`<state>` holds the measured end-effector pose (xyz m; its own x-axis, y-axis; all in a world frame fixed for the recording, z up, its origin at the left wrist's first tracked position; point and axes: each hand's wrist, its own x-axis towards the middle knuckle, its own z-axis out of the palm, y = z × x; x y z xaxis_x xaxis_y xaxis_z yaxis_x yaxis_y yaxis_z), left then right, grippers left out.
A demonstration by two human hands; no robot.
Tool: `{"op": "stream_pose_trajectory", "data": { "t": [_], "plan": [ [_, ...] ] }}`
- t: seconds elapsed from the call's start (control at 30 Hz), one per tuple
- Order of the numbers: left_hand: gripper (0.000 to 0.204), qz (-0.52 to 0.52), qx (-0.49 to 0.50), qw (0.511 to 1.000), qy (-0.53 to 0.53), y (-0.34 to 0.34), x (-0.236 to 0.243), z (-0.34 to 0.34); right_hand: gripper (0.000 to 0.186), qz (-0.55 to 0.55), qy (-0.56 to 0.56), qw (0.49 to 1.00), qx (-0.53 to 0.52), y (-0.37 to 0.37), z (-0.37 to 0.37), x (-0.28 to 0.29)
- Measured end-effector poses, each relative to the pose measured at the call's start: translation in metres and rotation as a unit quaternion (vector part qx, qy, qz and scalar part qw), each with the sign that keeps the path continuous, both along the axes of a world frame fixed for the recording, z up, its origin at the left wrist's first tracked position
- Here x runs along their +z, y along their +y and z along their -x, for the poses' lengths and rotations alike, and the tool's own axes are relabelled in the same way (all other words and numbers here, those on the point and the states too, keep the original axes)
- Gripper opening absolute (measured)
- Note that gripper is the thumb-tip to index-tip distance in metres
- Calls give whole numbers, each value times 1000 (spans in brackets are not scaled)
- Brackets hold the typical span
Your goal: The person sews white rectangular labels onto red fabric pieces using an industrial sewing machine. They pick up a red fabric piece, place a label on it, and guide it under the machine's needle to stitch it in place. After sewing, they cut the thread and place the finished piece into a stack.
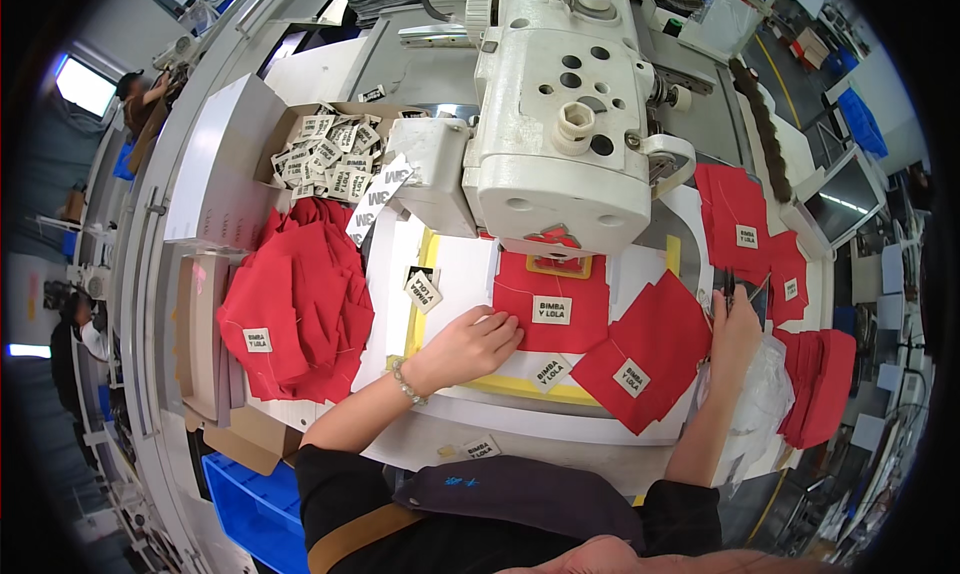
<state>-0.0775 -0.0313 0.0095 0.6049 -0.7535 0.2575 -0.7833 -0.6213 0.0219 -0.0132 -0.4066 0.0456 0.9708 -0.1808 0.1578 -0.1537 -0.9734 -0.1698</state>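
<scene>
My left hand [470, 344], fingers apart and loosely bent, touches the left edge of a red fabric piece [520, 299] bearing a cream label [552, 310] under the white sewing machine [555, 174]. At right, my right hand [733, 336] grips a slim dark tool [729, 294], perhaps snips, partly hidden by the fingers. Between my hands lie loose red pieces [650, 324] with a label on top, and a loose cream label [550, 372]. A few more labels [422, 290] sit above my left hand on the white, yellow-edged board [395, 339].
A heap of red pieces [295, 304] and a box of labels [325, 149] are at left, a blue crate [250, 509] below. More red pieces [740, 209], a red stack [820, 384] and crumpled plastic [755, 414] are at right. Two other people [140, 109] [80, 324] are at far left.
</scene>
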Motion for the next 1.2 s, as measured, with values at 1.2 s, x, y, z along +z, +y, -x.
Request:
{"op": "stream_pose_trajectory", "data": {
  "t": [1.2],
  "plan": [
    [29,62,-182,980,-57,-21,37,58,40,105,-151,805,565,134,-6,-22]
  ]
}}
